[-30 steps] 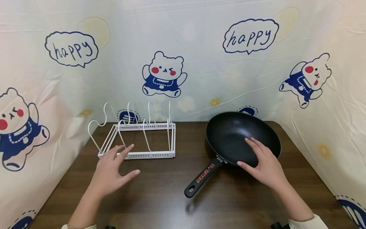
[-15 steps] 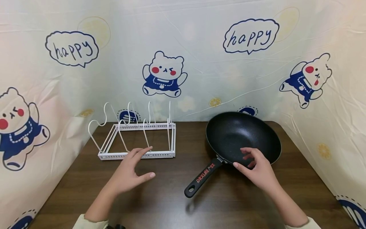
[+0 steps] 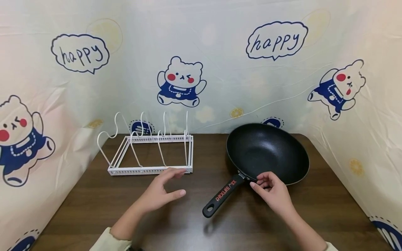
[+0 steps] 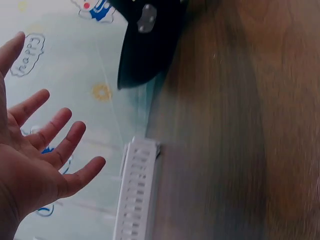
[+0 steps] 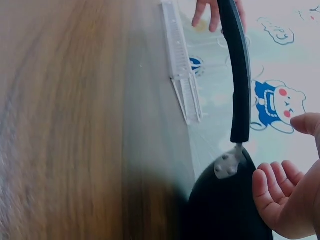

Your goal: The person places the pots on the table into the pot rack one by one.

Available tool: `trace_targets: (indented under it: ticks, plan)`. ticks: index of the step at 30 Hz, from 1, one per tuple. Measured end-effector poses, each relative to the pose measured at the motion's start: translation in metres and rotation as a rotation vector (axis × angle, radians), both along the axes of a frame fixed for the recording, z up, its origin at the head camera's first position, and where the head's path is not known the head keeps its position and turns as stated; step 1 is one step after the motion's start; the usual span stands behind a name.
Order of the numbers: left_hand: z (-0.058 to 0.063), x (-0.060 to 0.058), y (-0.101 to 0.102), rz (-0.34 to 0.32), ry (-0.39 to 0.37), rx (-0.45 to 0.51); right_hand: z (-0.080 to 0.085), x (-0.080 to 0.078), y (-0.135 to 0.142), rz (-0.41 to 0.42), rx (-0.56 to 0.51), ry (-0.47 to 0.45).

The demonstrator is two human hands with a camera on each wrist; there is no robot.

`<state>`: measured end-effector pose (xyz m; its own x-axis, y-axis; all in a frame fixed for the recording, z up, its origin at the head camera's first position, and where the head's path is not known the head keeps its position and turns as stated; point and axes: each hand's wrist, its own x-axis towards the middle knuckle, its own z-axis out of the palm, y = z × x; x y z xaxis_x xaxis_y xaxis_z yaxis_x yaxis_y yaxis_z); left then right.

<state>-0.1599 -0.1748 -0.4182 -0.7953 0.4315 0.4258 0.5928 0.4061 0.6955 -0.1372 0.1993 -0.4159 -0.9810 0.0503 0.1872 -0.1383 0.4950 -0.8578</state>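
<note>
A black wok (image 3: 267, 150) with a long black handle (image 3: 221, 197) stands on the right of the table, its handle pointing toward the front left. My right hand (image 3: 274, 193) hovers at the wok's near rim, close to the handle joint, fingers loosely bent and gripping nothing. In the right wrist view the fingers (image 5: 280, 187) appear beside the wok's side; whether they touch it I cannot tell. My left hand (image 3: 163, 193), fingers spread and holding nothing, is in front of the near right corner of a white wire rack (image 3: 150, 170). The left wrist view shows that palm (image 4: 35, 170) bare.
Upright white wire dividers (image 3: 161, 148) rise from the rack. Behind the brown wooden table (image 3: 188, 223) hangs a pale printed cloth (image 3: 220, 87), which also runs along both sides. Brown tabletop separates the rack from the wok.
My left hand has moved right, from the rack's left part to its near right corner. My right hand has drawn back and left from over the wok toward the handle joint, fingers bending.
</note>
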Motion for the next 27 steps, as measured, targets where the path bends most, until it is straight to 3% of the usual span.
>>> trace_targets:
  ticks: [3, 7, 9, 14, 17, 21, 27]
  plan:
    - [-0.001, -0.001, 0.008, -0.021, -0.083, 0.048, -0.001, 0.002, -0.005, 0.0, -0.017, -0.044]
    - [-0.002, -0.001, 0.022, -0.106, -0.211, 0.117, -0.004, 0.006, -0.012, 0.036, -0.083, -0.116]
    - [-0.002, 0.0, 0.03, -0.173, -0.345, 0.183, -0.007, 0.007, -0.016, 0.072, -0.165, -0.178]
    - [-0.004, 0.002, 0.052, -0.306, -0.774, 0.381, -0.015, 0.008, -0.02, 0.216, -0.406, -0.369]
    - [-0.006, 0.0, 0.063, -0.355, -0.936, 0.426, -0.017, 0.005, -0.022, 0.278, -0.557, -0.485]
    - [-0.007, -0.001, 0.076, -0.41, -1.066, 0.437, -0.018, 0.002, -0.026, 0.304, -0.806, -0.585]
    - [-0.008, 0.0, 0.088, -0.428, -1.175, 0.437, -0.022, -0.003, -0.036, 0.312, -1.085, -0.572]
